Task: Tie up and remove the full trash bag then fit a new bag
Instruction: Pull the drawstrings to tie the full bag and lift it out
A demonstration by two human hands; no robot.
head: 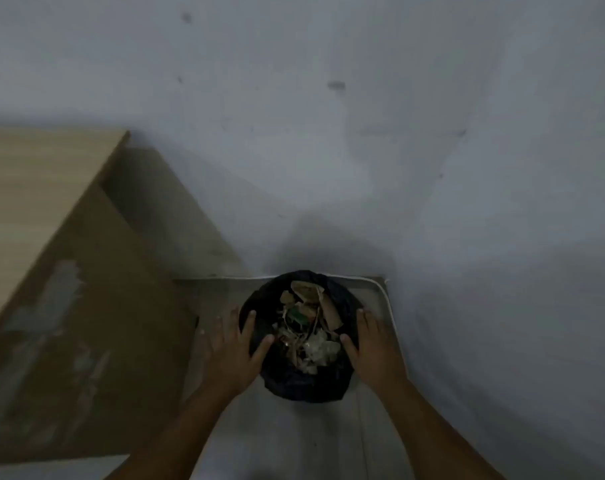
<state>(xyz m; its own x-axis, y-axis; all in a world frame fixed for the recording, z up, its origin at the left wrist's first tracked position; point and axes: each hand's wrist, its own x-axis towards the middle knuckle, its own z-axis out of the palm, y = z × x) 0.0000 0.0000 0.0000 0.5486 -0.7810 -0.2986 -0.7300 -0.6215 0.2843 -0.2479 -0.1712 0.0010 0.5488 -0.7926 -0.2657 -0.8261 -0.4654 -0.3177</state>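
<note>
Black plastic film, thin and slack, lines the small round bin that stands on the floor close to the back wall, where a pale cable runs along the floor's far edge. To the left a wooden cabinet stands well apart from the work. The left hand lies flat with fingers spread and straight, palm down on the left side of the trash bag rim, gripping nothing yet. Between the hands the rubbish is heaped to the brim: crumpled paper, scraps of card, clear wrappers, so I would judge the load light and rustly rather than heavy, though card corners could pierce so soft a skin. The film looks slippery and will stretch; the sensible hold is the folded-over collar at the rim, gathered inward on both sides before lifting. The right hand mirrors the other, fingers straight and relaxed, resting against the right side of the rim, holding nothing. Both forearms reach down and forward, converging on the bin.
</note>
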